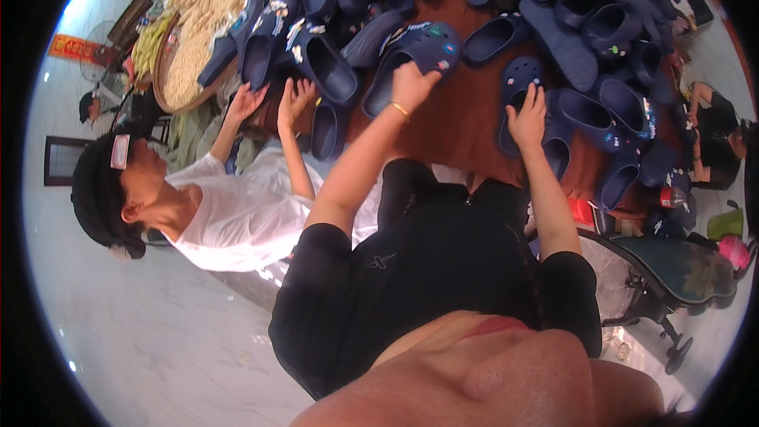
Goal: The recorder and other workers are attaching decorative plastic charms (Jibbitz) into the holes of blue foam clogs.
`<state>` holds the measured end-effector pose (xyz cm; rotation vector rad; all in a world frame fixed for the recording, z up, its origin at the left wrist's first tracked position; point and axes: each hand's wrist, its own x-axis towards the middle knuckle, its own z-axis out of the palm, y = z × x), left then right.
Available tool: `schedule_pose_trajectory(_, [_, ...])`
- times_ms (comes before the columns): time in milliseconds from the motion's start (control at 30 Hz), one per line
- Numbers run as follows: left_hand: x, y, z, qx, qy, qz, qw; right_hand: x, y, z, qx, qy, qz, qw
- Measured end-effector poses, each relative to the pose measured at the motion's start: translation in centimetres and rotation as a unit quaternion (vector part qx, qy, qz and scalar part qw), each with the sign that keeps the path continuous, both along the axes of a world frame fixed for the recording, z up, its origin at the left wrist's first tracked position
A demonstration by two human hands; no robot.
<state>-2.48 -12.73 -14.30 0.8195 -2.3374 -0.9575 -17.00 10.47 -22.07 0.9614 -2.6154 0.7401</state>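
Note:
My left hand (415, 87), with a gold bracelet at the wrist, grips a dark blue clog (431, 41) by its opening. Coloured charms dot the upper of that clog. My right hand (528, 117) rests with its fingers stretched out on another dark blue clog (522, 73), which lies on the brown tabletop (456, 130). Close to my right hand are more clogs, among them a tilted one (587, 111). Beyond my hands, a single clog (494, 38) lies apart on the brown surface.
Heaped clogs (609, 24) cover the table's right side, and more (324, 63) crowd its left. A co-worker in white (229, 205) reaches to clogs at my left. A round tray of pale pieces (190, 63) stands behind. A chair (672, 269) is at the right.

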Motion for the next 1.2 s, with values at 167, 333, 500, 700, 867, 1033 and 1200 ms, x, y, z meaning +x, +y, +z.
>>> schedule_pose_trajectory(167, [-2.8, -7.2, 5.6, -0.114, -0.035, 0.124, 0.985, -0.1, 0.2, 0.1, 0.006, -0.013, -0.004, 1.000])
schedule_pose_trajectory(333, [-2.0, -9.7, 2.2, -0.164, -0.081, 0.152, 0.971, -0.6, -0.3, 0.3, -0.012, -0.024, -0.001, 1.000])
schedule_pose_trajectory(500, [0.3, -2.7, -1.9, -0.351, -0.035, 0.062, 0.934, -0.2, -0.3, -0.1, -0.015, -0.055, -0.017, 0.998])
schedule_pose_trajectory(700, [3.2, 4.6, -6.6, -0.298, -0.074, -0.076, 0.948, -0.3, 0.3, 2.8, 0.003, -0.065, -0.037, 0.997])
schedule_pose_trajectory(867, [3.7, 4.9, -7.7, -0.277, -0.105, -0.100, 0.950, -2.3, 3.2, 5.7, -0.079, 0.074, -0.086, 0.990])
schedule_pose_trajectory(1033, [4.2, 2.7, -7.3, -0.291, -0.036, -0.079, 0.953, -5.4, 7.6, 5.9, 0.058, -0.068, -0.222, 0.971])
schedule_pose_trajectory(1200, [3.1, 5.7, -8.2, -0.222, -0.027, -0.098, 0.970, -6.8, 13.5, 3.0, 0.140, -0.050, -0.179, 0.973])
